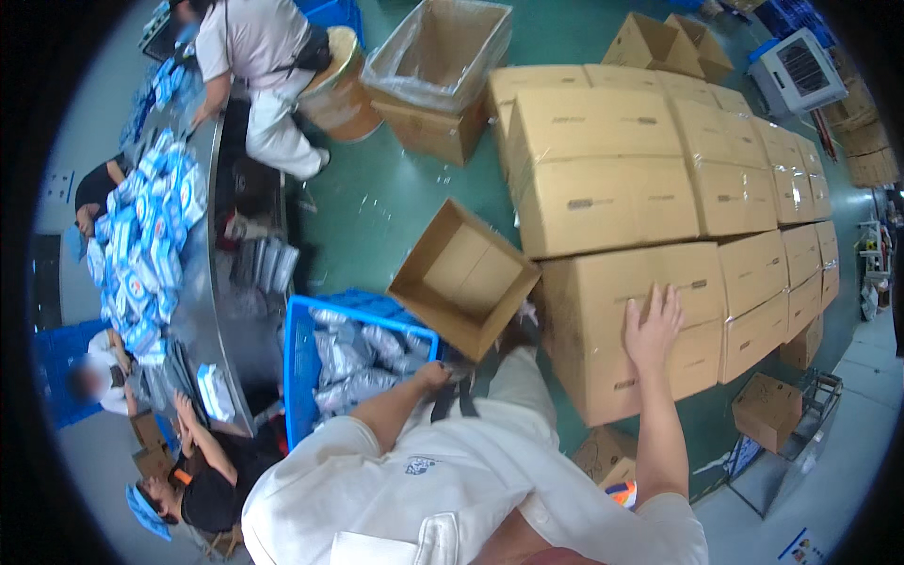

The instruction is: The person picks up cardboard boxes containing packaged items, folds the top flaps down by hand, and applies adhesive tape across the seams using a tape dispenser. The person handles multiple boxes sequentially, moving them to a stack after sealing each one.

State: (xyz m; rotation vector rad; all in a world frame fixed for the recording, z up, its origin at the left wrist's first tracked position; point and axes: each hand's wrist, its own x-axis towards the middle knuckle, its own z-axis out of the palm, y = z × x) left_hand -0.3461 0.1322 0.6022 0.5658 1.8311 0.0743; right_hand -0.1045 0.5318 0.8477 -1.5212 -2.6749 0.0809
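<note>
My right hand (654, 325) lies flat on the top of a large sealed cardboard box (593, 292), its fingers spread. Low by my waist, my left hand (434, 375) is closed beside the near right corner of a blue plastic crate (294, 363). What it grips, perhaps a small dark thing, I cannot make out. Grey plastic-wrapped packages (353, 363) fill the crate. Just beyond my left hand an open cardboard box (461, 268) sits tilted, with nothing in it.
Stacked sealed boxes (612, 202) run along the right. On the left, people stand around a metal table (212, 292) heaped with blue-and-white packages (141, 245). A plastic-lined carton (438, 56) and a round drum (339, 94) stand at the back; a cart (805, 443) stands at right.
</note>
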